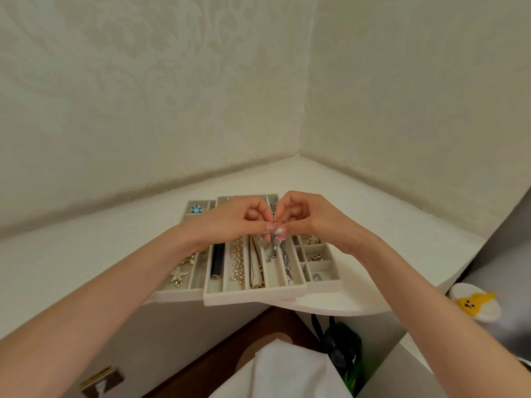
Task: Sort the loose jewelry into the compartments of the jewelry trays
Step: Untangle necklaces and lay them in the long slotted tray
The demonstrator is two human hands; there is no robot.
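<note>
Nearest us, the top jewelry tray (254, 295) overhangs the bench (359, 191) edge, a pearl strand (237, 261) in one long slot. Above it, our left hand (230, 222) and right hand (310, 218) pinch a silver chain (273, 209) between them, both grips clamped on it. Farther back, a blue flower piece (196, 209) fills a corner compartment.

Two hands, the left hand (230, 222) and the right hand (307, 219), pinch a silver chain (273, 248) together over the long tray (253, 297) on the white tabletop (100, 248).
</note>
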